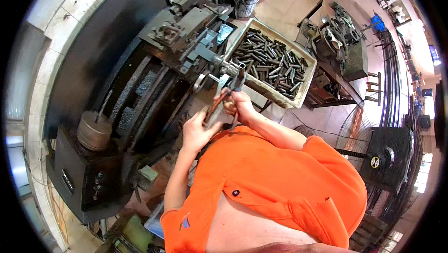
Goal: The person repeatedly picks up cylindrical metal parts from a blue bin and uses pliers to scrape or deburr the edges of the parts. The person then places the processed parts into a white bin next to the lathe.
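My right hand (240,103) is closed in front of my belly, gripping a dark metal tube (241,73) whose round open end points up and away from me. Just left of it, my left hand (196,129) has its fingers curled about something greyish and blurred, which I cannot make out. A thin reddish-brown bar (216,103) slants between the two hands; I cannot tell which hand bears it. Close beyond the hands is the handwheel (201,81) of a lathe (177,34). A pale tray (275,95) heaped with short dark metal tubes (273,62) stands just past my right hand.
The lathe's round chuck (94,131) and boxy headstock (88,173) are at left. Beyond the tray is a dark bucket (247,1). A bench with metal parts (333,43) stands at the right, with a large black fan (385,159) nearer me.
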The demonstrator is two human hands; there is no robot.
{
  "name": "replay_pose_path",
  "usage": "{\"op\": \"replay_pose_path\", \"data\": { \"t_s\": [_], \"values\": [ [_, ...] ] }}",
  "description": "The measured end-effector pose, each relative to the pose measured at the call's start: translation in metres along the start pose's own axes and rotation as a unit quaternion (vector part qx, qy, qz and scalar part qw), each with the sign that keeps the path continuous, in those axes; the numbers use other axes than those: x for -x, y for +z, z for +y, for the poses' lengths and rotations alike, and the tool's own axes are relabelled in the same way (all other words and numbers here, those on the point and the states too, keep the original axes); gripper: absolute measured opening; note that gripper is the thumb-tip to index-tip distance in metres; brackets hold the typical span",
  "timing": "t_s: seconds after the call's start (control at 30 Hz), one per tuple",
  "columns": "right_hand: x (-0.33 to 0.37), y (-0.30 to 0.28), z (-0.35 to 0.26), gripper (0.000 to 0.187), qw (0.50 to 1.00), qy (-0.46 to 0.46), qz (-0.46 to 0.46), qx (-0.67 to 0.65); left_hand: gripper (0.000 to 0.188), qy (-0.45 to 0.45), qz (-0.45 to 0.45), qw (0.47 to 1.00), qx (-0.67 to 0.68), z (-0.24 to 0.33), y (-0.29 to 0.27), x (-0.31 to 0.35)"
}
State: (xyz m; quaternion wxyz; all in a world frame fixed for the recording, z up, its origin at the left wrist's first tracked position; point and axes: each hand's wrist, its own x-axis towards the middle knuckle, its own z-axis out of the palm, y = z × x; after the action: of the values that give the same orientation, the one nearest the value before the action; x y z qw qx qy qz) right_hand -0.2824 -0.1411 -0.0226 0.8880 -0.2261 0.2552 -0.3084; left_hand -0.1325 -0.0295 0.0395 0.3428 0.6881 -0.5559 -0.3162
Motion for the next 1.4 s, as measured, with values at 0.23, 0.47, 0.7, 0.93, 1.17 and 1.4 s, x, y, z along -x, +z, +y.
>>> {"op": "replay_pose_path", "data": {
  "t_s": [0.23, 0.47, 0.7, 0.93, 1.17, 1.4],
  "values": [
    [0.032, -0.105, -0.080, 0.033, 0.976, 0.170, 0.133, 0.012, 0.043, -0.258, 0.175, 0.949, -0.039, -0.048, 0.023, 0.097],
    [-0.015, -0.185, -0.131, 0.058, 0.962, 0.260, 0.060, -0.062, 0.042, -0.445, 0.215, 0.863, -0.102, -0.059, 0.038, 0.201],
    [0.003, -0.104, -0.014, 0.052, 0.930, 0.353, -0.012, 0.106, 0.038, -0.522, 0.354, 0.776, -0.008, -0.061, 0.063, 0.325],
    [0.030, -0.039, 0.057, 0.054, 0.863, 0.459, -0.074, 0.201, 0.029, -0.704, 0.443, 0.552, -0.058, -0.121, 0.129, 0.552],
    [0.057, 0.003, 0.074, 0.046, 0.869, 0.432, -0.008, 0.242, 0.028, -0.778, 0.284, 0.553, -0.090, -0.185, 0.153, 0.623],
    [0.079, 0.017, 0.084, 0.043, 0.866, 0.446, 0.008, 0.226, 0.019, -0.689, 0.149, 0.687, -0.176, -0.231, 0.152, 0.613]
  ]
}}
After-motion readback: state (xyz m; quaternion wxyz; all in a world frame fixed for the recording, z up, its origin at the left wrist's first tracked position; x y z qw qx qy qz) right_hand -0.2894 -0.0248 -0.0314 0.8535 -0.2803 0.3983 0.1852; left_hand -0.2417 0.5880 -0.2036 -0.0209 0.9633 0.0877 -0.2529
